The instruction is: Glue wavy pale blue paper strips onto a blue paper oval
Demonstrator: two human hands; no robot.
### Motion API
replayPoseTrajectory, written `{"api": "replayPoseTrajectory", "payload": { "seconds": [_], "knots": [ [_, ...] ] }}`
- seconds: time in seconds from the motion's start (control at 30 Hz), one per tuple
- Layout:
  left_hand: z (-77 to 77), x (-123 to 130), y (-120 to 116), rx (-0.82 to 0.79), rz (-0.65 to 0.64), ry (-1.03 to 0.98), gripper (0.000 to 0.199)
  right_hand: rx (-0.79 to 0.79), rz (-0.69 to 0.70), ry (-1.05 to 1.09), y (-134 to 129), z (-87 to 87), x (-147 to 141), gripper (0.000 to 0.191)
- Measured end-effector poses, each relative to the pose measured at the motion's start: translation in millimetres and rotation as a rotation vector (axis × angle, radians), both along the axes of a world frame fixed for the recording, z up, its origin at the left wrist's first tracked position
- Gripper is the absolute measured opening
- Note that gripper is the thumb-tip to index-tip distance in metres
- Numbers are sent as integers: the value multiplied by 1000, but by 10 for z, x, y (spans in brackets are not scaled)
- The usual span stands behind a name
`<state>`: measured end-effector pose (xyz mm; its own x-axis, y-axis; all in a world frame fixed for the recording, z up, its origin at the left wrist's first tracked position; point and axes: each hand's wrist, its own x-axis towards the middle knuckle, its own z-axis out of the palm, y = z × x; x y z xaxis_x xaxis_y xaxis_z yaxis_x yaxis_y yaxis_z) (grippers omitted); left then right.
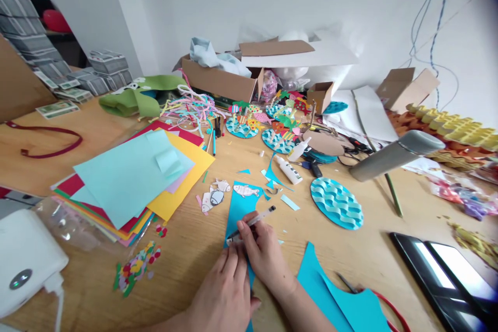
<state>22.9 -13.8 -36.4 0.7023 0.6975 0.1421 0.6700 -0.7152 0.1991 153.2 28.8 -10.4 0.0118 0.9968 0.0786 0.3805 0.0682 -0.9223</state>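
Sprawling across a wooden desk (97, 280), coloured card sheets (132, 181) and wavy paper discs (336, 202) surround a blue strip (239, 207). Left hand (225, 295) lies flat, open, pinning the strip steady; right hand (264, 254) is closed around a pen (252, 222), tip on the strip.

Place: a paper-craft workroom.
Bench: a wooden bench (97, 280) strewn with paper scraps.
Supplies: stacked coloured paper (132, 181), glue bottle (288, 170), curled paper strips (190, 109).
Products: blue wave-patterned paper discs (336, 202).
Storage: open cardboard box (221, 80) against a white wall.
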Motion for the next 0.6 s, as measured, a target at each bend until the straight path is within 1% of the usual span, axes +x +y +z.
{"api": "replayPoseTrajectory", "payload": {
  "seconds": [0.4,0.6],
  "knots": [
    [-11,10,-15,-21,17,-13,61,10,21,-37,9,-17,5,27],
    [-12,20,-1,-23,17,-11,59,28,24,-42,14,-14,-2,27]
  ]
}}
